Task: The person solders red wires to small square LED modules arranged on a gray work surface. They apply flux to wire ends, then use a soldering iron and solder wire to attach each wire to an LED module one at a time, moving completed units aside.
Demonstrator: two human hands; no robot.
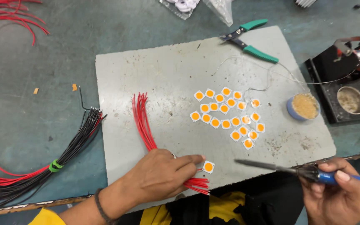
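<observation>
The left hand (159, 175) pins a red wire bundle (146, 129) on the grey board (167, 71), forefinger beside one square LED chip (208, 167); the right hand (338, 191) grips a soldering iron (280, 168) firmly closed (tip hovering near). Best steady the chip flat and bring the tip in low.

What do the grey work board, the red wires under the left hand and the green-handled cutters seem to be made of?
Grey rectangular work board: looks like matte cement or fibre sheet, with chipped edges and scuffs. Thin red wires: glossy plastic insulation, presumably over metal cores; the left hand rests on them. Green-handled cutters: dark metal jaws, smooth plastic or rubber grips.
</observation>
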